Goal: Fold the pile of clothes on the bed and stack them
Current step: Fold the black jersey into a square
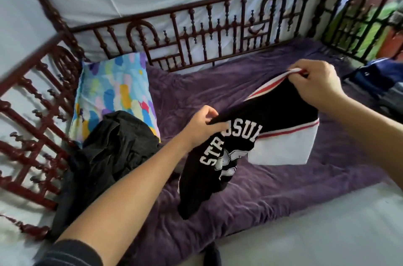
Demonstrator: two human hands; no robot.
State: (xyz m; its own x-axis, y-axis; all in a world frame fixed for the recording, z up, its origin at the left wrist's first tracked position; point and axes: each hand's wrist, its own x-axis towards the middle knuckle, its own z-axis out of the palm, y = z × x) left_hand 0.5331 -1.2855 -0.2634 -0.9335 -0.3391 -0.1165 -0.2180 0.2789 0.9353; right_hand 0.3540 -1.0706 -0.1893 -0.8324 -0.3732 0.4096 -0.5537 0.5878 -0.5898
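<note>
A black T-shirt with white lettering and white, red-striped sleeves hangs above the purple blanket. My left hand pinches its black fabric near the lettering. My right hand pinches the striped collar edge and holds it up. One white sleeve lies on the blanket. A crumpled pile of black clothes sits at the left, beside the pillow.
A colourful patterned pillow leans at the head of the bed. A dark red wooden railing runs along the far and left sides. Dark blue clothes lie at the far right. A white sheet covers the near side.
</note>
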